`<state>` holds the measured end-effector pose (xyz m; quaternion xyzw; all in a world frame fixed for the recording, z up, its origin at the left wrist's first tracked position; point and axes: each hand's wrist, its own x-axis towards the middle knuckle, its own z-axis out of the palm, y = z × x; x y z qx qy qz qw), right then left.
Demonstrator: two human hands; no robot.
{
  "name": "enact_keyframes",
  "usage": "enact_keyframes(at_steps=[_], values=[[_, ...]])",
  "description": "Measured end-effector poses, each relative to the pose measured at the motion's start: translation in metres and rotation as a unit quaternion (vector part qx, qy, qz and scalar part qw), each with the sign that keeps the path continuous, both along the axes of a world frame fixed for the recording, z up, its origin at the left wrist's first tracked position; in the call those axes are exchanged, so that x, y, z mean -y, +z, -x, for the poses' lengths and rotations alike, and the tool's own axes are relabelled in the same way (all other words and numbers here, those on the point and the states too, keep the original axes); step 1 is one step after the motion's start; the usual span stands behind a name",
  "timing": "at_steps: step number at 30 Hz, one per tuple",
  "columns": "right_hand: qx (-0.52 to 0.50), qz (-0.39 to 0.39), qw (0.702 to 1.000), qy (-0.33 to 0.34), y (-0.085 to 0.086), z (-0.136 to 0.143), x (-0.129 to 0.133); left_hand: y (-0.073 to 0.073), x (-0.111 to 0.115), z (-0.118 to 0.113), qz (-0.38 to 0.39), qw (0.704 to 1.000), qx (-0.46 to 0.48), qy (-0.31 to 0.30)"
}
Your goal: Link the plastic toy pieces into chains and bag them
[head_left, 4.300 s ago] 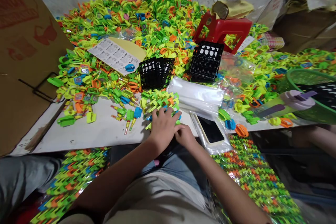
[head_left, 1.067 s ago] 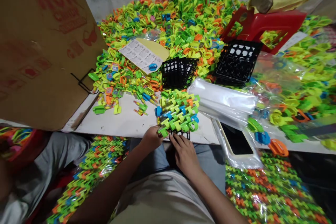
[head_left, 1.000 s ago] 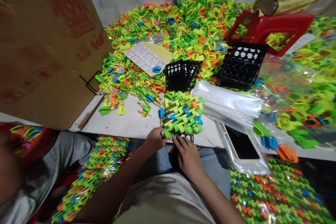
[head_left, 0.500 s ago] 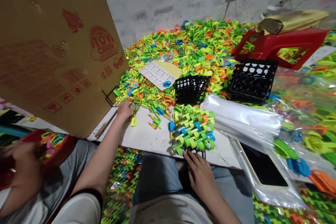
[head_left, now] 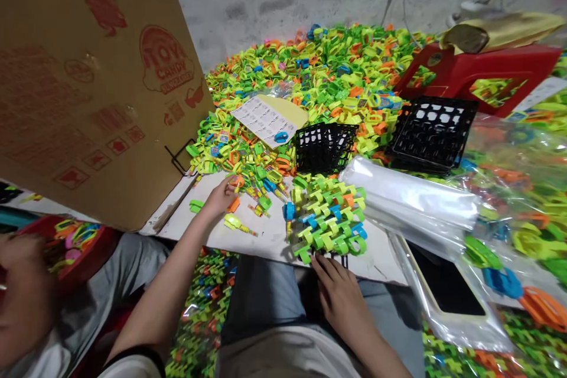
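My left hand (head_left: 220, 198) is over the white board (head_left: 261, 236) at the near edge of the toy heap. Its fingers are closed round an orange plastic toy piece (head_left: 238, 182), partly hidden by them. Close by lie another orange piece (head_left: 233, 205) and a yellow-green toy with a candy-like stick (head_left: 240, 224). My right hand (head_left: 339, 289) lies at the board's front edge, fingers stretched out and touching the front of a black grid tray (head_left: 343, 260). Rows of green, blue and orange toys (head_left: 330, 212) fill that tray. A blue toy (head_left: 289, 211) stands by its left side.
Behind lies a large heap of toys (head_left: 332, 71). Black grid trays (head_left: 436, 136), clear plastic bags (head_left: 411, 195) and a phone-like object (head_left: 445, 277) are right, below a red stool (head_left: 487, 77). A cardboard box (head_left: 101, 147) and a co-worker's blurred hand (head_left: 22, 271) are left.
My left hand has moved right from the heap's left edge, and an orange piece now shows at its fingers. Toys lie newly spread on the board beside it. My right hand stays by the tray.
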<state>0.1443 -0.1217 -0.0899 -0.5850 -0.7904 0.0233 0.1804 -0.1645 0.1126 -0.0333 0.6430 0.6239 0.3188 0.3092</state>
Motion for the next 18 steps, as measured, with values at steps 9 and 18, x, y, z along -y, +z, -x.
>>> enact_keyframes(at_steps=[9, 18], values=[[-0.08, 0.001, 0.997, 0.021, 0.009, -0.005, -0.003, 0.048, 0.067, -0.018, 0.005, 0.965, 0.262, -0.028], [-0.232, -0.058, 0.966, 0.097, 0.031, 0.002, 0.008, 0.039, 0.129, -0.075, 0.217, 0.921, 0.305, -0.105]])
